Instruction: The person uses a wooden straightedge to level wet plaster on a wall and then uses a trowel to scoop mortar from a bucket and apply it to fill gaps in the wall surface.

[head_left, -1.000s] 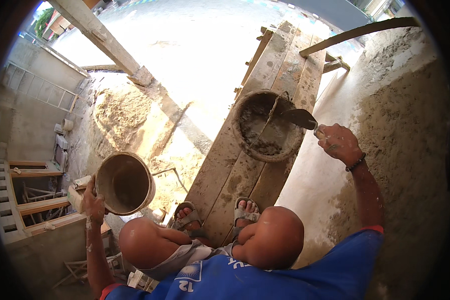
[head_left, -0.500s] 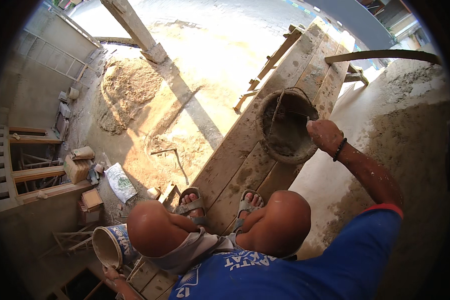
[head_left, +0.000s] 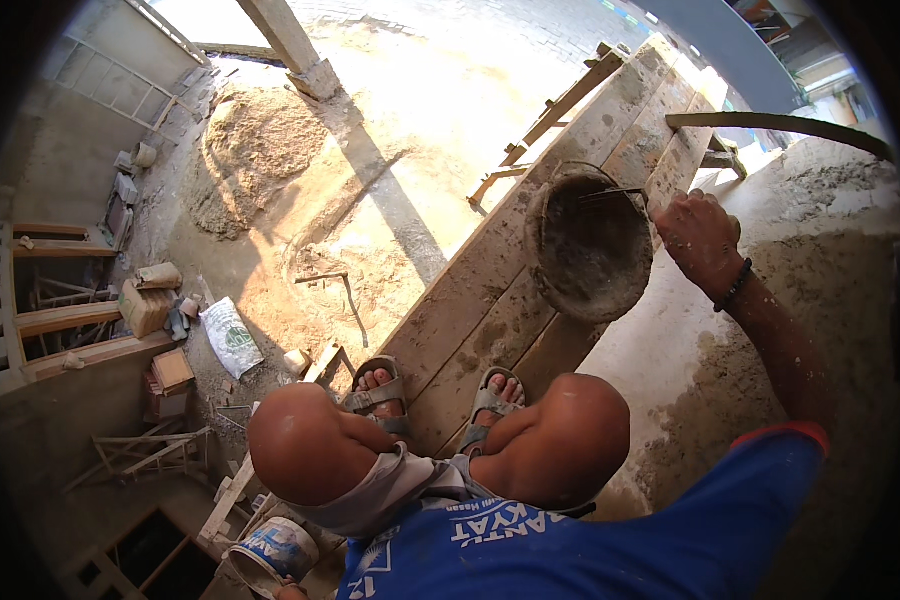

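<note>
hands (left): mostly cut off below | trowel: handle hidden

Right grip — trowel at bucket

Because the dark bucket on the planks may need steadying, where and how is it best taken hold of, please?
Probably hold the bucket by its near-left rim, coming from the person's left: its open, round mouth gives an edge to pinch there, and the right grip is at the opposite side.
</note>
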{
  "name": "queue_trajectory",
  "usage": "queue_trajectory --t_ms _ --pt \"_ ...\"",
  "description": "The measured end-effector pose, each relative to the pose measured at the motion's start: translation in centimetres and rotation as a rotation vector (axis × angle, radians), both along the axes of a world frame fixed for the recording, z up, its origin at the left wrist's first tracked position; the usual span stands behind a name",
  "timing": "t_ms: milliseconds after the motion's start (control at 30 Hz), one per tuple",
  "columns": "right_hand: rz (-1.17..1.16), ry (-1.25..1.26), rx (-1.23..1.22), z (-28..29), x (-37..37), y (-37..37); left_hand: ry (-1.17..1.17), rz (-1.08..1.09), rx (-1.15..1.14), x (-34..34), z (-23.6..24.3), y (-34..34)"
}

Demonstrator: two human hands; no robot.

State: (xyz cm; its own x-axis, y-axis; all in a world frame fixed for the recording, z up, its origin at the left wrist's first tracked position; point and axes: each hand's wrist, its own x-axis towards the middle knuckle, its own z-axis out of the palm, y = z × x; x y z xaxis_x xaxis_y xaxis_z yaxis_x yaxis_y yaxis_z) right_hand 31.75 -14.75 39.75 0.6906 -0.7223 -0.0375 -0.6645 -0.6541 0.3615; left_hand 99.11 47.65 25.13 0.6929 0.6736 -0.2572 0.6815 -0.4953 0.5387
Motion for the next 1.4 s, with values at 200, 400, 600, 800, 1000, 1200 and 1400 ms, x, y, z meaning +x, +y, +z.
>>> queue_trajectory --t_ms 200,400,600,800,1000,1200,1400 --pt "-0.033 0.337 0.140 -7.6 4.1 -5.0 0.043 0.007 -0.029 -1.4 -1.3 -0.3" --pt "-0.033 0.452 0.051 -12.8 5.1 -1.6 0.049 0.025 -0.021 -2.4 -1.1 0.9" --pt "-0.158 0.473 0.251 -9.6 4.0 2.9 0.043 0.004 -0.014 -2.1 -2.0 0.8" --pt "-0.255 0.402 0.233 -8.0 1.8 6.5 -0.022 -0.077 0.023 1.1 -1.2 -2.9" --pt "-0.411 0.054 0.476 0.4 3.1 6.2 -0.611 -0.408 0.375 12.1 9.4 -9.1" --pt "-0.373 -0.030 0.572 -10.6 2.0 6.6 -0.694 -1.347 -0.292 14.5 10.9 -39.8" --pt "-0.543 -0.089 0.437 -9.3 2.1 4.9 -0.308 -2.274 -0.272 -11.5 16.9 -59.7"
